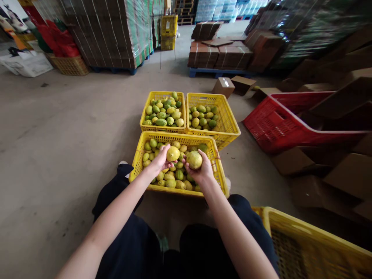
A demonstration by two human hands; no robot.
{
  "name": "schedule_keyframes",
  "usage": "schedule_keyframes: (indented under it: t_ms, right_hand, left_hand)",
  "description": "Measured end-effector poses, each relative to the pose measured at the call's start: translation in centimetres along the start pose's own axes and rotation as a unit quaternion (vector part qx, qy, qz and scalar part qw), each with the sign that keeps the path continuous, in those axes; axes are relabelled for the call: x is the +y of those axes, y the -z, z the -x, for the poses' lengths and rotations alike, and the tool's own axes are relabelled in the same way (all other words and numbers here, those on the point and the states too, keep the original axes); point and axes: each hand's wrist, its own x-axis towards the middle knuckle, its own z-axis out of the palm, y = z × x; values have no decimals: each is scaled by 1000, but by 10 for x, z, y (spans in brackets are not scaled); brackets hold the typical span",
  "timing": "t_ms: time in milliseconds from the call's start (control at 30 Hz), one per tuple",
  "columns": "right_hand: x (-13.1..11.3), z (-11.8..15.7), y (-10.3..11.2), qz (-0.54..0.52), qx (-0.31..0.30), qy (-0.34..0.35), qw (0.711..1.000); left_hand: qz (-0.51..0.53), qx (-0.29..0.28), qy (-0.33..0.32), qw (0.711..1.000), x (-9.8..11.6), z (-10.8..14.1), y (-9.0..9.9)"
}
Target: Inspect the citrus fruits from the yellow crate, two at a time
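Observation:
My left hand [159, 159] is closed around a yellow lemon [173, 154]. In my right hand [204, 169] rests a greener, yellow-green lemon [194, 160], with the fingers curled about it. Both hands are above the near yellow crate [135, 162], which holds many yellow and green lemons [171, 183]; my hands and forearms hide some of these. Just beyond it, the back left yellow crate [142, 123] is filled with mixed green and yellow lemons [161, 115]. Beside that, the back right yellow crate [229, 116] holds mostly greenish lemons [202, 121] toward its left side.
Another yellow crate [308, 224] stands by my right leg. To the right are a red crate [270, 124] and cardboard boxes [310, 193]. A small carton [223, 86] lies behind the crates, before a blue pallet [221, 73] of flattened cardboard. Wrapped stacks [99, 35] stand at the back left.

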Motion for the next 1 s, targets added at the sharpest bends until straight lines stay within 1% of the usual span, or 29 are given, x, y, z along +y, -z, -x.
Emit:
schedule_keyframes:
  t_ms: [233,433,533,633,800,1000]
  right_hand:
    - [2,0,-2,19,1,22,1000]
    - [2,0,-3,18,-6,35,999]
    - [3,-1,-3,18,-7,26,999]
    - [2,-1,-3,16,-11,35,999]
    - [1,0,-3,19,-24,52,998]
    - [5,-5,0,33,-24,71,997]
  left_hand:
    - [-7,-17,15,1000,1,2,-1]
    - [-11,-3,19,1000,2,5,-2]
    - [8,10,32,999,3,5,-1]
    - [33,17,48,998,3,3,1]
    - [85,9,68,994,2,1,4]
    - [103,8,69,992,-1,-5,7]
